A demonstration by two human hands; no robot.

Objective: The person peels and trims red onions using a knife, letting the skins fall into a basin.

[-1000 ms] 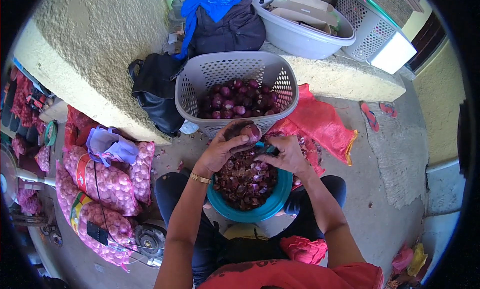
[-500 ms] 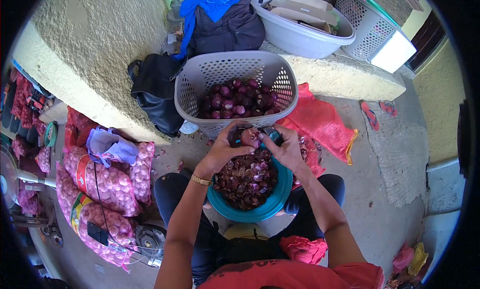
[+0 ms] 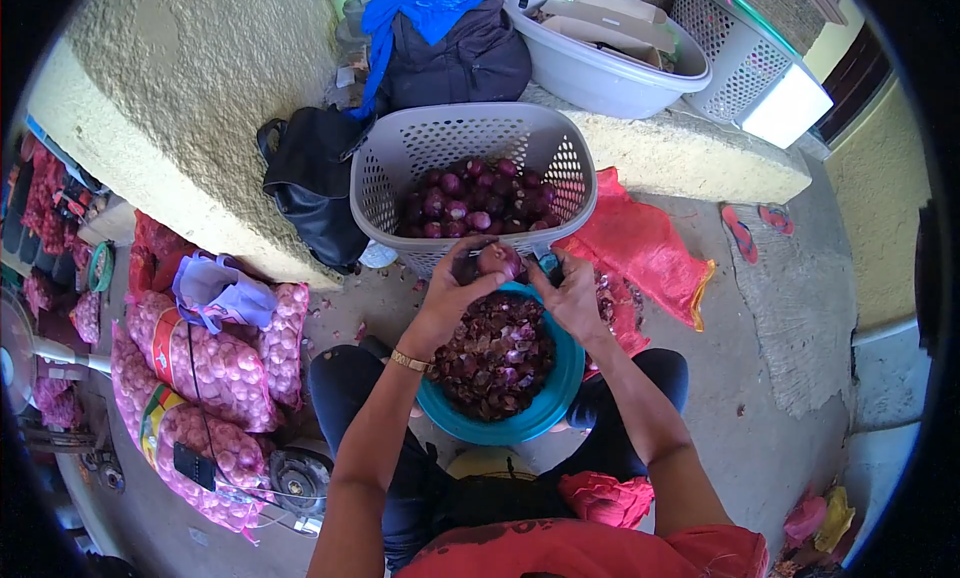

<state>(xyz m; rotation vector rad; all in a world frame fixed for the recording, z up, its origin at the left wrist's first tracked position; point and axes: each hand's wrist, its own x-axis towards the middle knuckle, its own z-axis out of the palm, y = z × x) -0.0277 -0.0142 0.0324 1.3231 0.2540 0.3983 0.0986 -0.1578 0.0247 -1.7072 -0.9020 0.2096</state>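
My left hand [image 3: 452, 296] is closed round a red onion [image 3: 499, 262], thumb on its near side. My right hand [image 3: 574, 296] grips a small knife [image 3: 548, 265] with a teal handle; the fingers partly hide it. The knife is just right of the onion. Below both hands, between my knees, stands a teal basin [image 3: 502, 433] heaped with dry onion skins [image 3: 495, 358]. Right beyond my hands is a grey perforated laundry basket [image 3: 455, 125], holding many purple onions [image 3: 455, 209].
Net sacks of onions [image 3: 215, 373] lie at left, with a lilac bag [image 3: 222, 296] on top. A black backpack [image 3: 313, 188] leans by the wall. Red net sacking [image 3: 640, 243] lies right of the basket, flip-flops [image 3: 741, 233] farther right. A grey tub [image 3: 610, 73] stands on the ledge.
The onion has turned and moved slightly up in my left hand. My right hand with the knife has drawn a little to the right, away from it.
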